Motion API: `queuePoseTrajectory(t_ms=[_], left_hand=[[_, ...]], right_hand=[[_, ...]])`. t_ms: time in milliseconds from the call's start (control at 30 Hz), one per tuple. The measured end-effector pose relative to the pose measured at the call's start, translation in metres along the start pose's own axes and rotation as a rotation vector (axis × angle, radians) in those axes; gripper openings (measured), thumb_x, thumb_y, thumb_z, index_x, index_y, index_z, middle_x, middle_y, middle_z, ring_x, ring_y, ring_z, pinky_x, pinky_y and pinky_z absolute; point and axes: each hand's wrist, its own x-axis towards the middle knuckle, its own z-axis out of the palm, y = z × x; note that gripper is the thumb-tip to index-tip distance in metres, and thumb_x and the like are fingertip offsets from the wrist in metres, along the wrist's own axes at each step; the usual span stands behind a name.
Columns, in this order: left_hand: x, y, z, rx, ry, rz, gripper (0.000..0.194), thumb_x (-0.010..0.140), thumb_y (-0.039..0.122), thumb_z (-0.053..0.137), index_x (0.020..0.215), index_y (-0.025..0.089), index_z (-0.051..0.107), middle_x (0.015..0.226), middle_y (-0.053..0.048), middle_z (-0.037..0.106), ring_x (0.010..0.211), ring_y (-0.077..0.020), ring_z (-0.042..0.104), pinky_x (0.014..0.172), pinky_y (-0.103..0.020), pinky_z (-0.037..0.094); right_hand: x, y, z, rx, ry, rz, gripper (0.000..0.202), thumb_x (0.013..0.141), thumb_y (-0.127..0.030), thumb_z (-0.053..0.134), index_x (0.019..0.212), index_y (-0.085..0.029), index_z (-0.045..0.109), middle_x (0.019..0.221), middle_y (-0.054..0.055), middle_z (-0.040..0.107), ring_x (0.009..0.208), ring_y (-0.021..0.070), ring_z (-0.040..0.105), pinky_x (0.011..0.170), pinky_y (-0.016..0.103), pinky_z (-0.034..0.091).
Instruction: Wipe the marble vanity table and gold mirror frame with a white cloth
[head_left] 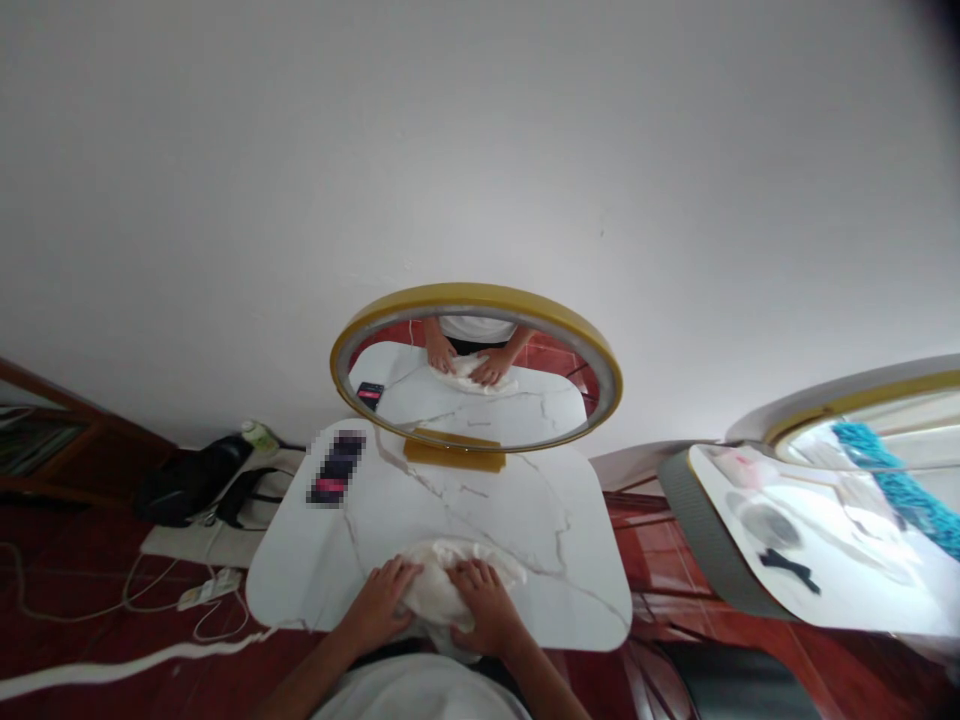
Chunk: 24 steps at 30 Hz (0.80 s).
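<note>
A crumpled, soft white cloth (439,590) lies bunched at the near edge of the white marble-patterned table (495,505). On its left side, my left hand (381,602) grips it with bent fingers. My right hand (486,608) holds the right part, its fingers curled over the top and the thumb lower down. Part of the cloth is hidden under both hands, and some hangs towards my lap. The round gold-rimmed mirror (480,400) behind reflects both hands on the same cloth.
A pixelated dark phone-like item (337,470) lies at the table's left. Left on the floor are a black bag (191,485), a green-white bottle (259,436) and a power strip (210,590) with cables. Rightward stand another mirror table (750,560) and a dark stool (739,680).
</note>
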Motion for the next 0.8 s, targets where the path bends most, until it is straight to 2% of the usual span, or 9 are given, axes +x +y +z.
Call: queuePoseTrajectory(t_ms=[133,233,367,567,800], left_hand=[[-0.002,0.008,0.002,-0.009,-0.081,-0.025,0.067,0.068,0.031,0.06,0.132,0.028,0.04,0.137,-0.007,0.038,0.129,-0.0262,0.03,0.104,-0.037,0.026],[0.004,0.013,-0.005,-0.024,-0.085,-0.029,0.064,0.067,0.028,0.058,0.129,0.027,0.042,0.134,-0.007,0.04,0.125,-0.0251,0.036,0.1,-0.035,0.03],[0.02,0.017,-0.017,-0.033,-0.066,-0.064,0.059,0.069,0.026,0.054,0.127,0.026,0.043,0.129,-0.006,0.044,0.115,-0.0223,0.044,0.095,-0.031,0.035],[0.059,0.013,-0.037,0.018,0.037,-0.139,0.057,0.073,0.022,0.048,0.13,0.027,0.041,0.132,-0.004,0.044,0.12,-0.0211,0.04,0.098,-0.032,0.034],[0.108,0.008,-0.054,0.072,0.229,-0.166,0.061,0.076,0.016,0.04,0.137,0.023,0.034,0.136,-0.005,0.043,0.127,-0.0199,0.035,0.106,-0.035,0.027]], right_hand=[[-0.012,0.008,0.012,0.03,-0.058,0.005,0.092,0.064,-0.058,0.06,0.143,-0.032,0.023,0.145,0.004,0.03,0.133,0.0318,0.02,0.111,0.044,0.008],[-0.008,0.01,0.013,0.038,-0.043,0.005,0.083,0.068,-0.051,0.058,0.142,-0.032,0.025,0.146,0.004,0.031,0.132,0.0312,0.023,0.11,0.044,0.011],[0.009,0.011,0.001,0.022,0.018,0.02,0.079,0.068,-0.038,0.057,0.141,-0.03,0.028,0.144,0.003,0.034,0.129,0.0292,0.028,0.109,0.041,0.016],[0.051,0.014,-0.024,-0.003,0.142,0.082,0.075,0.066,-0.024,0.052,0.139,-0.026,0.034,0.141,0.003,0.038,0.126,0.0265,0.031,0.107,0.039,0.021],[0.097,0.02,-0.049,-0.021,0.264,0.138,0.073,0.07,-0.017,0.046,0.141,-0.023,0.029,0.141,0.005,0.039,0.128,0.0245,0.031,0.105,0.038,0.023]])
